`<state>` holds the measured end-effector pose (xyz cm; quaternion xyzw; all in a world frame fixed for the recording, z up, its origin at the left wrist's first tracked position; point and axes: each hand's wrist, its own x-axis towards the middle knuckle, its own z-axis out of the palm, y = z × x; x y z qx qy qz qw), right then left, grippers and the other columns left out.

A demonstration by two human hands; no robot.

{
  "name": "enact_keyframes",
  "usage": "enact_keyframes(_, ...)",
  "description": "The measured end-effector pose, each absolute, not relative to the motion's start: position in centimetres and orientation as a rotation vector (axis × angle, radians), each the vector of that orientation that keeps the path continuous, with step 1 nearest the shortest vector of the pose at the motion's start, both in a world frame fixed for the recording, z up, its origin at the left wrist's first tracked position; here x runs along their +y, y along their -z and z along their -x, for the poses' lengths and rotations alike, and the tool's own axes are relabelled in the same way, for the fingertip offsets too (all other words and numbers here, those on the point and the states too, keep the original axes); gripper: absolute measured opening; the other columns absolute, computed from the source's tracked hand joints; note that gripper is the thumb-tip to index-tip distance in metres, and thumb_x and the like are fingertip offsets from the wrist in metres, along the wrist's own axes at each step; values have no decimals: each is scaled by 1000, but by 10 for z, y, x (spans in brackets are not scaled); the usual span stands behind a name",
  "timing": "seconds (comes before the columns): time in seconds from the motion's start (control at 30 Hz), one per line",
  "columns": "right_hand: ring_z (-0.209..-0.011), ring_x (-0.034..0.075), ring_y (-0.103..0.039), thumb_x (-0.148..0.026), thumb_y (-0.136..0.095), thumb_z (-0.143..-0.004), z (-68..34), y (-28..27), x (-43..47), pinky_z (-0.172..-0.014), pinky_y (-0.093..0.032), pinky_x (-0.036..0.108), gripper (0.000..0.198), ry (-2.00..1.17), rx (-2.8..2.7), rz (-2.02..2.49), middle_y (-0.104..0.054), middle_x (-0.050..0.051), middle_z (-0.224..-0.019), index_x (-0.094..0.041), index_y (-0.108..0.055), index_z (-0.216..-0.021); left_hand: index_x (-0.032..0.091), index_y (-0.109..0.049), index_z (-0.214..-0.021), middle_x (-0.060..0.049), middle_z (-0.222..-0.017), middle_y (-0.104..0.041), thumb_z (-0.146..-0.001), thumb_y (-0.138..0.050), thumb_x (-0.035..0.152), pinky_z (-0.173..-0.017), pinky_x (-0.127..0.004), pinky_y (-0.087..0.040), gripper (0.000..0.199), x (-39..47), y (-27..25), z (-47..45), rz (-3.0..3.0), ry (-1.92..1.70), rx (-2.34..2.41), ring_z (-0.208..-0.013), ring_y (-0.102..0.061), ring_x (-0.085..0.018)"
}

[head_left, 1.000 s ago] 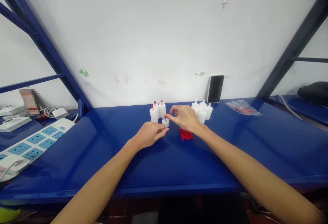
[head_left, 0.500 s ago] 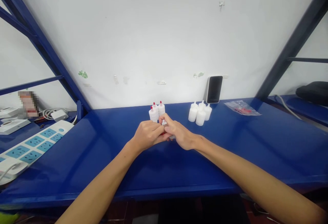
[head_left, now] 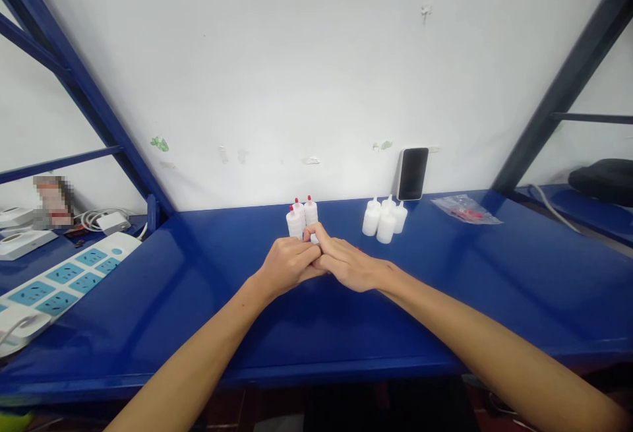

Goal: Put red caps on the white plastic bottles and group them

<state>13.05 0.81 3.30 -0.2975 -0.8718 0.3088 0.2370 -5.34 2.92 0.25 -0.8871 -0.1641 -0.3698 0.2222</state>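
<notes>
My left hand and my right hand are closed together above the table, fingers overlapping. They are around a small white squeeze bottle, almost wholly hidden by the fingers; only a sliver of white shows between them. Just beyond my left hand stand white squeeze bottles with red tips, upright and close together. To the right, past my right hand, is a cluster of several white squeeze bottles with bare white nozzles. A small red piece peeks out behind my right hand.
A clear plastic bag with red pieces lies at the back right of the blue table. A white device with a dark screen leans on the wall. On the left is a power strip; blue metal posts flank the table.
My hands have closed more tightly together, so the red and white between them is now mostly covered. My right hand has tilted slightly, and a red piece shows behind it. The standing bottles are unmoved.
</notes>
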Motion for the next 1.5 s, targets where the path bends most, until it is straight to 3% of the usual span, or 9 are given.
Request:
enact_keyframes(0.23, -53, 14, -38, -15, -36, -83, -129, -27, 13, -58, -28, 27, 30, -612, -2300, 801, -43, -9, -59, -22, -36, -112, 16, -49, -66, 3, -54, -55, -100, -44, 39, -50, -23, -31, 41, 32, 1, 53, 2585, 1080, -596, -46, -46, -9)
enact_keyframes(0.43, -50, 13, -40, -16, -35, -84, -144, -24, 32, -56, -30, 26, 18, -544, -2037, 874, -47, -8, -56, -22, -42, -100, 16, -49, -61, 4, -50, -48, -93, -46, 57, -48, -24, -24, 53, 34, 1, 56, 2770, 735, -837, -43, -41, -9)
enact_keyframes(0.57, -55, 14, -46, -20, -40, -81, -151, -21, 44, -57, -33, 27, 13, -516, -1951, 961, -54, -4, -63, -20, -52, -86, 16, -48, -60, 4, -49, -42, -92, -46, 59, -48, -24, -20, 54, 34, 3, 54, 2879, 443, -892, -42, -37, -9)
enact_keyframes(0.7, -57, 15, -51, -20, -45, -80, -151, -20, 53, -58, -36, 28, 18, -480, -1903, 1147, -61, 0, -65, -17, -61, -72, 17, -50, -65, 4, -51, -42, -93, -44, 59, -49, -24, -19, 51, 35, 4, 54, 2881, 446, -949, -44, -38, -10)
enact_keyframes(0.9, -75, 18, -62, -28, -38, -95, -151, -14, 62, -69, -43, 29, 31, -462, -1875, 1117, -70, 7, -90, -16, -66, -96, 16, -50, -68, 6, -53, -43, -90, -52, 57, -50, -21, -22, 47, 40, 4, 60, 2962, 540, -1099, -46, -36, -8)
enact_keyframes(1.07, -65, 16, -58, -37, -33, -101, -149, -11, 61, -66, -41, 28, 36, -248, -1998, 1026, -64, 3, -74, -19, -57, -82, 16, -50, -67, 7, -53, -42, -86, -58, 56, -50, -20, -23, 46, 41, 3, 60, 2998, 572, -1168, -47, -33, -8)
enact_keyframes(1.3, -55, 15, -49, -32, -29, -99, -151, -14, 55, -60, -35, 29, 34, -249, -1886, 1048, -51, -1, -60, -22, -45, -70, 15, -50, -63, 6, -52, -44, -84, -61, 57, -50, -21, -24, 48, 43, 5, 62, 2981, 658, -1215, -47, -32, -7)
enact_keyframes(1.4, -55, 16, -46, -22, -34, -90, -151, -14, 53, -57, -33, 29, 19, -306, -1920, 1060, -49, -2, -60, -21, -49, -79, 14, -52, -63, 6, -52, -44, -83, -61, 57, -49, -20, -26, 48, 44, 6, 63, 2991, 717, -1237, -48, -33, -7)
enact_keyframes(1.5, -63, 19, -51, -20, -34, -87, -150, -12, 54, -62, -37, 31, 23, -310, -1975, 1131, -57, 0, -69, -19, -55, -96, 14, -57, -67, 5, -55, -48, -84, -63, 54, -50, -20, -29, 44, 45, 4, 64, 3011, 752, -1216, -50, -40, -8)
